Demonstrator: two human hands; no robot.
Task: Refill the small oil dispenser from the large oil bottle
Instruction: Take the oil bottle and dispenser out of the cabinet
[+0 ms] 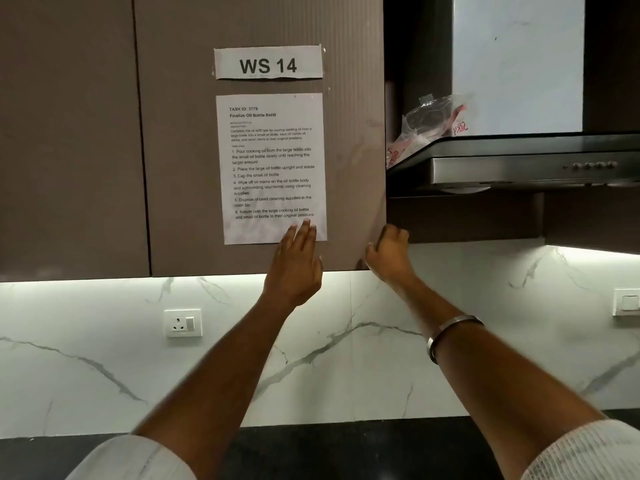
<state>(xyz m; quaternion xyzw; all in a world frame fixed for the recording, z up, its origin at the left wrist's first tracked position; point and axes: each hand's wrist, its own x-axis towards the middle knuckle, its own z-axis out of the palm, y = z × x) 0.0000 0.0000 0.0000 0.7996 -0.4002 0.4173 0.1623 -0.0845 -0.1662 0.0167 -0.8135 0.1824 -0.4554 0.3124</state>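
Observation:
No oil bottle or dispenser shows in the head view. Both arms reach up to a brown wall cabinet door (pixel 194 150). My left hand (pixel 294 268) lies flat on the door with straight fingers, its tips on the bottom of a taped task sheet (pixel 272 168). My right hand (pixel 389 252) curls its fingers round the door's right edge near the lower corner. A metal bangle (pixel 450 336) sits on the right wrist.
A "WS 14" label (pixel 268 63) is taped above the sheet. A black range hood (pixel 519 161) juts out to the right with plastic bags (pixel 429 126) on it. The marble backsplash holds a socket (pixel 183 323) and a switch (pixel 627 302). A dark countertop (pixel 346 445) lies below.

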